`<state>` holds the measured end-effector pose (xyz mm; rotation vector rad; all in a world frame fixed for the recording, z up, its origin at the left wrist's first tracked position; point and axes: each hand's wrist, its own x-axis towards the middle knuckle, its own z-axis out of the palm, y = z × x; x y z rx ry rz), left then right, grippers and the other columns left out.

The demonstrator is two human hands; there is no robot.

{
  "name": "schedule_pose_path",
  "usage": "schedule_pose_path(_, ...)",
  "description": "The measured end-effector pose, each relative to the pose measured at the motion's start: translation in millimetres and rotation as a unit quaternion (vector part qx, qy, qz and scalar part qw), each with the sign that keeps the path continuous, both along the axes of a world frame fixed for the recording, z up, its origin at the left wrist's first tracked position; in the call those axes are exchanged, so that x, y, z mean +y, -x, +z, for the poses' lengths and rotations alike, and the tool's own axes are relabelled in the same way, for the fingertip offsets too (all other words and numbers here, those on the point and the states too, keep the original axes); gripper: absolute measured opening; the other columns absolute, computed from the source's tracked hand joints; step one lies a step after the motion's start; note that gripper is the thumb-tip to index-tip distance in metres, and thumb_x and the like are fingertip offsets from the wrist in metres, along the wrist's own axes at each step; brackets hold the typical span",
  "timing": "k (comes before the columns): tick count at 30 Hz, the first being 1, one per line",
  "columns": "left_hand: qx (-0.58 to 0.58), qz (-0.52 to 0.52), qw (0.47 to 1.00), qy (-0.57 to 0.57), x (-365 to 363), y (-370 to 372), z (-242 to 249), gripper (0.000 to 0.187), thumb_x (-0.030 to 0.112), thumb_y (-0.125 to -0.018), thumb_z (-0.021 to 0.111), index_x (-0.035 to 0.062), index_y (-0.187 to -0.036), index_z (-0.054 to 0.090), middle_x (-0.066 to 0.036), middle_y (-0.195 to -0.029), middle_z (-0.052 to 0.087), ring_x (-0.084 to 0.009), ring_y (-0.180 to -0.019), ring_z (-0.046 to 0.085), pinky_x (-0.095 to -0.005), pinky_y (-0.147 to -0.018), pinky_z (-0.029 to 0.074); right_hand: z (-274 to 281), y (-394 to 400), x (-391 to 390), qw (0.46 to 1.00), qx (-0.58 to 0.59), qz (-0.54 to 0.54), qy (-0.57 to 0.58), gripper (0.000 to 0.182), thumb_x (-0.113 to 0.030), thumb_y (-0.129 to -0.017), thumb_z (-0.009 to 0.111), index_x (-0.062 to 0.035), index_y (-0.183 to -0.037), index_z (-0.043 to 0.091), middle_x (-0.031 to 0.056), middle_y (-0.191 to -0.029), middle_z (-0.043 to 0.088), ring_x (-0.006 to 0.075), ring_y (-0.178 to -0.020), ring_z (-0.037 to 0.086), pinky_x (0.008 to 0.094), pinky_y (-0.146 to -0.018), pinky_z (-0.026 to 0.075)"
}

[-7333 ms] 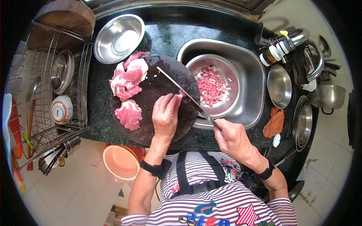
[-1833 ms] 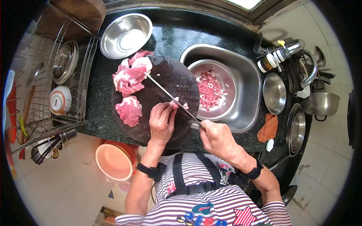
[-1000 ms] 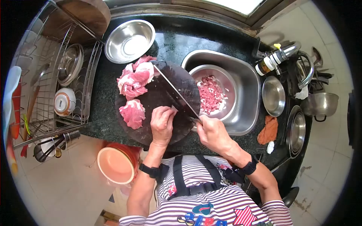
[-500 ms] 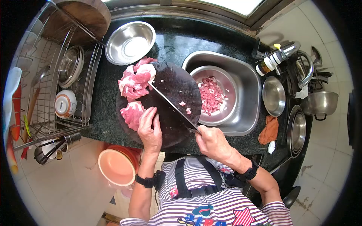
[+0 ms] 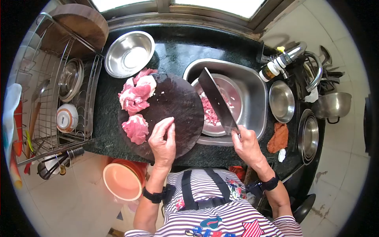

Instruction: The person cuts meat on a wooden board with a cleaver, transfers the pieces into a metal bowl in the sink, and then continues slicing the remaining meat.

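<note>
A black-bladed cleaver (image 5: 216, 100) is in my right hand (image 5: 249, 147), its fingers wrapped round the handle. The blade tilts over the steel bowl (image 5: 242, 104) in the sink, covering part of the diced pink and white meat (image 5: 211, 112) inside. My left hand (image 5: 162, 144) is above the near part of the round dark cutting board (image 5: 177, 102), fingers loosely extended, with nothing visible in them. To its left lies a chunk of raw meat (image 5: 136, 129). Larger fatty meat pieces (image 5: 136, 94) are heaped at the board's upper left edge.
A steel basin (image 5: 130, 54) stands behind the meat. The sink (image 5: 258, 98) is right of the board, with a faucet (image 5: 286, 61), a steel bowl (image 5: 282, 102) and an orange cloth (image 5: 278, 137) beyond. A wire dish rack (image 5: 87, 87) stands left; an orange bucket (image 5: 122, 179) sits below the counter.
The cleaver has swung right, from across the board to above the sink bowl. Small meat bits have gone from the board's right side. My left hand has moved away from the meat chunk.
</note>
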<state>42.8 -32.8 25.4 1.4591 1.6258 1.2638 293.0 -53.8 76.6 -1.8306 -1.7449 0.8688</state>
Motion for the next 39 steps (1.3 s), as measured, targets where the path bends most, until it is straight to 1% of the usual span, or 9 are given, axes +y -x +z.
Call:
schedule_pose_path(2,-0.018,-0.028,0.999,0.011,5,-17,1,0.018,0.001,-0.09,0.064,-0.0007,-0.107,0.07,-0.013,-0.102,0.071,-0.0202,-0.093,0.068,-0.0297,-0.083,0.053,-4,-11,0,1.0,-0.003,-0.009,0.005,0.009,-0.005,-0.089,0.058,0.003,-0.085,0.055,0.0197,-0.06,0.057,0.0365,-0.051,0.058,0.0446,-0.052,0.043)
schedule_pose_path(5,-0.311,-0.06,0.921,0.227,7,-49,-8,0.025,0.012,-0.098,0.059,-0.0037,-0.117,0.066,-0.011,-0.106,0.069,-0.0154,-0.09,0.067,-0.0266,-0.082,0.055,-4,-22,6,0.932,0.284,-0.106,0.197,0.016,-0.013,-0.097,0.055,0.0012,-0.089,0.058,-0.0002,-0.061,0.052,0.0075,-0.045,0.045,0.0292,-0.04,0.041)
schedule_pose_path(8,-0.474,-0.086,0.777,0.405,6,-70,-14,0.053,0.037,-0.102,0.052,-0.0074,-0.13,0.053,-0.015,-0.114,0.066,-0.0219,-0.103,0.064,-0.0359,-0.092,0.053,-12,-29,14,0.863,0.394,-0.18,0.258,0.016,-0.014,-0.097,0.055,-0.0003,-0.09,0.058,-0.0003,-0.063,0.052,0.0057,-0.045,0.045,0.0244,-0.038,0.041)
schedule_pose_path(9,-0.475,-0.085,0.777,0.404,5,-76,-13,0.053,0.037,-0.102,0.052,-0.0074,-0.13,0.053,-0.015,-0.114,0.066,-0.0219,-0.103,0.064,-0.0359,-0.092,0.053,-9,-30,16,0.861,0.394,-0.182,0.263,0.013,-0.011,-0.096,0.056,0.0005,-0.091,0.057,0.0016,-0.066,0.053,0.0066,-0.045,0.045,0.0251,-0.039,0.043)
schedule_pose_path(11,-0.558,-0.091,0.652,0.505,3,-87,-10,0.092,0.066,-0.094,0.043,-0.013,-0.14,0.036,-0.024,-0.138,0.048,-0.0325,-0.128,0.049,-0.0453,-0.108,0.041,-17,-36,17,0.82,0.447,-0.218,0.282,0.012,-0.011,-0.095,0.057,0.0004,-0.092,0.056,0.0019,-0.066,0.052,0.0067,-0.045,0.045,0.025,-0.04,0.043)
schedule_pose_path(18,-0.755,-0.146,0.462,0.442,12,-116,-10,0.114,0.084,-0.084,0.028,-0.0127,-0.143,0.032,-0.027,-0.15,0.036,-0.0377,-0.139,0.035,-0.0494,-0.117,0.026,-36,-53,15,0.673,0.607,-0.272,0.323,0.012,-0.011,-0.095,0.059,-0.0016,-0.09,0.054,0.0016,-0.068,0.05,0.0062,-0.047,0.044,0.025,-0.043,0.042)
schedule_pose_path(30,-0.796,-0.104,0.45,0.392,50,-134,-31,0.117,0.087,-0.08,0.032,-0.0095,-0.145,0.031,-0.023,-0.146,0.043,-0.0325,-0.138,0.039,-0.0471,-0.117,0.027,17,-92,-30,0.655,0.585,-0.253,0.406,0.009,-0.012,-0.097,0.055,-0.0062,-0.091,0.053,-0.0014,-0.064,0.048,0.004,-0.043,0.042,0.023,-0.038,0.038)
schedule_pose_path(36,-0.753,-0.062,0.51,0.41,60,-138,-36,0.113,0.085,-0.082,0.032,-0.0052,-0.149,0.027,-0.02,-0.157,0.025,-0.0319,-0.143,0.029,-0.0484,-0.118,0.024,37,-111,-52,0.722,0.49,-0.253,0.419,0.009,-0.009,-0.097,0.054,0.0,-0.096,0.052,0.0025,-0.064,0.05,0.0058,-0.041,0.043,0.0247,-0.037,0.041)
schedule_pose_path(39,-0.653,-0.034,0.608,0.449,62,-140,-39,0.088,0.068,-0.096,0.035,-0.0023,-0.148,0.031,-0.019,-0.155,0.029,-0.036,-0.143,0.028,-0.0537,-0.114,0.029,40,-109,-55,0.74,0.463,-0.269,0.407,0.012,-0.008,-0.094,0.056,0.0032,-0.099,0.055,0.0032,-0.064,0.051,0.0063,-0.041,0.044,0.025,-0.037,0.042)
